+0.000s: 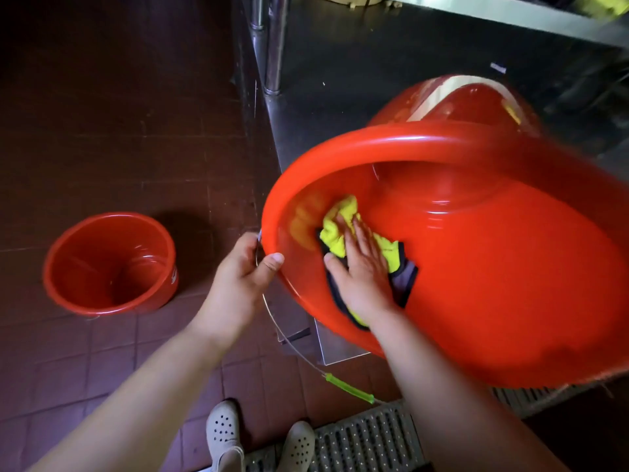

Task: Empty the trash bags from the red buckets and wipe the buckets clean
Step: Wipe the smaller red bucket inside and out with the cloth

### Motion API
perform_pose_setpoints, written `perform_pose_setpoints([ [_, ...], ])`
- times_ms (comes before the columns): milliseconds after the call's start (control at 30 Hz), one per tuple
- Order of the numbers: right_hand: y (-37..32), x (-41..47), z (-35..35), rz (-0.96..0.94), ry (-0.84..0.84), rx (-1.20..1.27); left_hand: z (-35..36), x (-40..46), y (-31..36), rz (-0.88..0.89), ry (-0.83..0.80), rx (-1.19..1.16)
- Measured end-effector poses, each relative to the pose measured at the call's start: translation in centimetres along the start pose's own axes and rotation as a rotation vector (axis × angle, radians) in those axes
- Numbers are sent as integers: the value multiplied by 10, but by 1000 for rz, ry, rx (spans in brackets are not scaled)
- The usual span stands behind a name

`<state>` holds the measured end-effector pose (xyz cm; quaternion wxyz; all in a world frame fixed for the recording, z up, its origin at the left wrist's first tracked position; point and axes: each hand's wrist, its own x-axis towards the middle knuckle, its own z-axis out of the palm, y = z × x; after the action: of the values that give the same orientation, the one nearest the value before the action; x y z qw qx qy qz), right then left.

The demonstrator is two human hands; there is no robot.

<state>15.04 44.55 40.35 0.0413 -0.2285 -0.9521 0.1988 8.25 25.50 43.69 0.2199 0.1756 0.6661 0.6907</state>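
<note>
A large red bucket [476,267] is tilted toward me, its mouth facing the camera, blurred on the right. My left hand [243,277] grips its rim at the left edge, thumb over the lip. My right hand [360,267] lies flat inside the bucket, fingers straight, pressing a yellow cloth [340,226] with a dark border against the inner wall. The bucket's wire handle with a green grip [350,390] hangs below. A second red bucket [109,264] stands upright on the floor at the left, with nothing inside. A third red bucket [459,100] lies behind the held one.
A stainless steel table shelf [340,80] and legs [272,46] stand behind the buckets. Dark red floor tiles [119,114] spread to the left. A metal drain grate [357,441] runs along the bottom beside my two white clogs [224,430].
</note>
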Motion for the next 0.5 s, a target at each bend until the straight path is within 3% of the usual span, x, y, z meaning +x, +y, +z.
perform_pose_setpoints([
  [267, 57, 84, -21, 298, -93, -274, -17, 27, 40, 123, 101, 13],
  [500, 50, 86, -13, 331, -72, -265, -1, -12, -22, -276, 82, -299],
])
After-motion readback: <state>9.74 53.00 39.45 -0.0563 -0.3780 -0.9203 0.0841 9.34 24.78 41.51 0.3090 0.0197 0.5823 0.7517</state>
